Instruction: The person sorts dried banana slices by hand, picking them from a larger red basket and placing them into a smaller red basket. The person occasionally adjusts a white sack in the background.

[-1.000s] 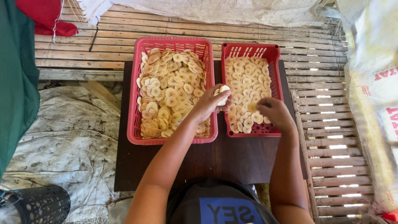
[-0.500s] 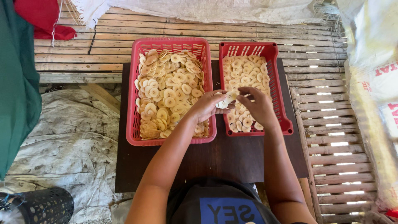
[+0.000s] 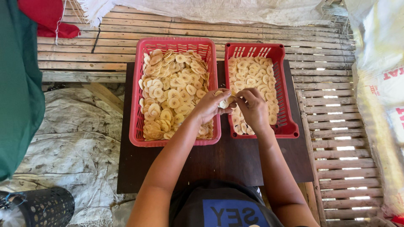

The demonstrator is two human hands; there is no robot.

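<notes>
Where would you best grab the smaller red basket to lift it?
By the long side rims of the smaller red basket, coming from above with a hand on each side. The rim flares outward like a lip, and the slices fill the inside, so the walls are the only free grip.

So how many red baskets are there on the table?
2. The bigger red basket sits on the left side of the dark table, heaped with pale round slices. The smaller red basket stands right beside it, with a thinner layer. Both show fully.
</notes>
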